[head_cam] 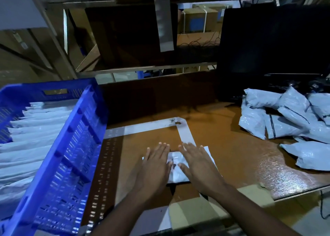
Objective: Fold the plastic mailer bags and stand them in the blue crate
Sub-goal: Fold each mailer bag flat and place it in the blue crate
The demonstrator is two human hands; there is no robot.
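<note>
A grey plastic mailer bag [176, 169] lies flat on the brown table in front of me. My left hand [155, 166] and my right hand [198, 164] both press on it with straight fingers, side by side, covering most of it. On the left stands the blue crate [71, 146], holding several folded grey mailer bags [35, 128] set on edge in a row. A loose pile of grey mailer bags [292, 118] lies on the table at the right.
White tape strips [185, 134] mark a square outline on the table [232, 155] around the bag. A dark monitor [273, 45] stands at the back right behind the pile. Shelving and cardboard boxes [198, 20] fill the background. The table's front edge runs just below my forearms.
</note>
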